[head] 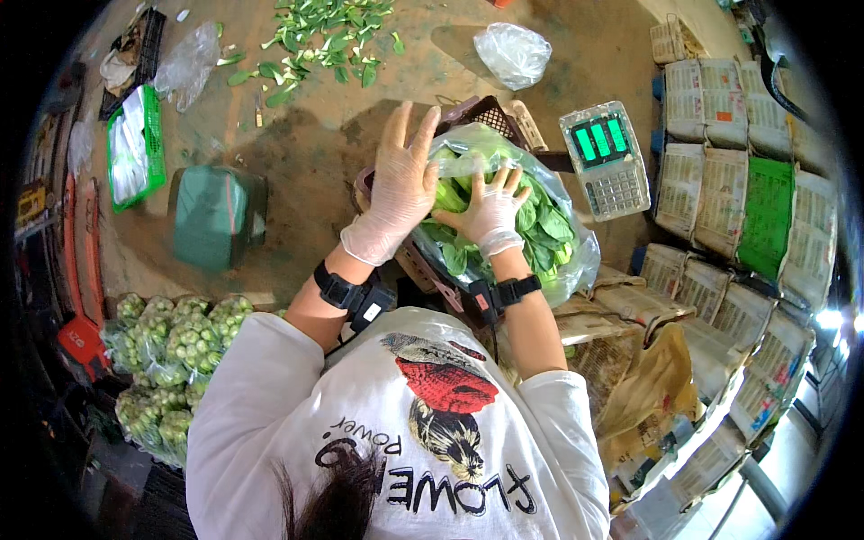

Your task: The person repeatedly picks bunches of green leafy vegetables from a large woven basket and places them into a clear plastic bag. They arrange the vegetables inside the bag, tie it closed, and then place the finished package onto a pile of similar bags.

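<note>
A clear plastic bag (pixel 570 263) full of leafy green vegetables (pixel 540 219) lies open in a dark plastic crate (pixel 496 116) before me. My right hand (pixel 493 206), in a thin clear glove, rests with spread fingers on the greens inside the bag. At the bag's left edge is my left hand (pixel 401 179), also gloved, its fingers raised and apart; whether its thumb touches the plastic cannot be told. Just right of the crate stands a digital scale's display and keypad (pixel 605 162), its digits lit green.
Loose leaves (pixel 331 34) and a crumpled clear bag (pixel 513 55) lie on the floor ahead. A green stool-like block (pixel 210 217) and a green basket (pixel 154 145) are at left, bagged vegetables (pixel 196 337) at lower left. Stacked crates (pixel 722 196) line the right.
</note>
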`<state>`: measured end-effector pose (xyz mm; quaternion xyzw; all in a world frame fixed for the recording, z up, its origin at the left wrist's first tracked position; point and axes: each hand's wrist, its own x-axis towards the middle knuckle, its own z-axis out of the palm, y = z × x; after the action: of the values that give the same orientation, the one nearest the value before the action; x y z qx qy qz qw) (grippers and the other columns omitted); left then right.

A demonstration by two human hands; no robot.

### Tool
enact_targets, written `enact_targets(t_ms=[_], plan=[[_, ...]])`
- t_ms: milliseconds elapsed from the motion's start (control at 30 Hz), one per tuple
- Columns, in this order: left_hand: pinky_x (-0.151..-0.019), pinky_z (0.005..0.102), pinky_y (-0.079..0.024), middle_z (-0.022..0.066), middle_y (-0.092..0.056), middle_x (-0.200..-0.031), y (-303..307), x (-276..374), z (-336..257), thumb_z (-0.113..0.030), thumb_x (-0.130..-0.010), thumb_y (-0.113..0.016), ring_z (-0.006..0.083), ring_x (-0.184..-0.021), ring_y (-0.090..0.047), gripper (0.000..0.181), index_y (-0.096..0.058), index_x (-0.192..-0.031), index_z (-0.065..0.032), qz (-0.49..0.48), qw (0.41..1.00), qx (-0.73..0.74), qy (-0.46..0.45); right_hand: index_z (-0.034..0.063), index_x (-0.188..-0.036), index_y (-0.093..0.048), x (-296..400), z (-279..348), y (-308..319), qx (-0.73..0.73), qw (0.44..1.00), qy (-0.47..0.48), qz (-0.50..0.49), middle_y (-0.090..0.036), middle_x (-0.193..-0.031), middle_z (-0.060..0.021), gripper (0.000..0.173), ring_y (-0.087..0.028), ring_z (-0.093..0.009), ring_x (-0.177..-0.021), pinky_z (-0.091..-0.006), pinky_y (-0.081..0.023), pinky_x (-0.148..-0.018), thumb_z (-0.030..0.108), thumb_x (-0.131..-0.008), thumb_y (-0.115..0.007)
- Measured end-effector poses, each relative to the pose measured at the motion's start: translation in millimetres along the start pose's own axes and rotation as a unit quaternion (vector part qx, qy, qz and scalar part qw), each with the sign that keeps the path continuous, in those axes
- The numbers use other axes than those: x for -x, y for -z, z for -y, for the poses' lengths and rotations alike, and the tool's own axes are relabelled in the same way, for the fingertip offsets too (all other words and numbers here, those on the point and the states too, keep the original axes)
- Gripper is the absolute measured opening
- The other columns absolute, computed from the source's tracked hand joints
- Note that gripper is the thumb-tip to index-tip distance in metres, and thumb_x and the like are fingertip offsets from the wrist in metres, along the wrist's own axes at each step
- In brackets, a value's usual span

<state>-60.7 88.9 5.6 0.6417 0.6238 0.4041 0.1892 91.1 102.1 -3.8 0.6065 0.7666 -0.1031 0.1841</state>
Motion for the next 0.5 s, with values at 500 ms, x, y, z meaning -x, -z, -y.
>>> enact_targets(t_ms=[500], plan=[[-0.074, 0.0322, -0.045, 0.0057, -0.063, -0.090, -11.4, -32.9, 48.7, -0.021, -0.086, -0.052, 0.0199, -0.082, -0.059, 0.019, -0.061, -0.089, -0.0043, 0.242, 0.946, 0.198, 0.091, 0.0203, -0.137, -0.029, -7.8, -31.2, -40.2, -0.155, 0.973, 0.056, -0.164, -0.019, -0.138, -0.0258, 0.104, -0.016, -0.043, -0.128, -0.0612, -0.017, -0.098, 0.064, -0.051, -0.070]])
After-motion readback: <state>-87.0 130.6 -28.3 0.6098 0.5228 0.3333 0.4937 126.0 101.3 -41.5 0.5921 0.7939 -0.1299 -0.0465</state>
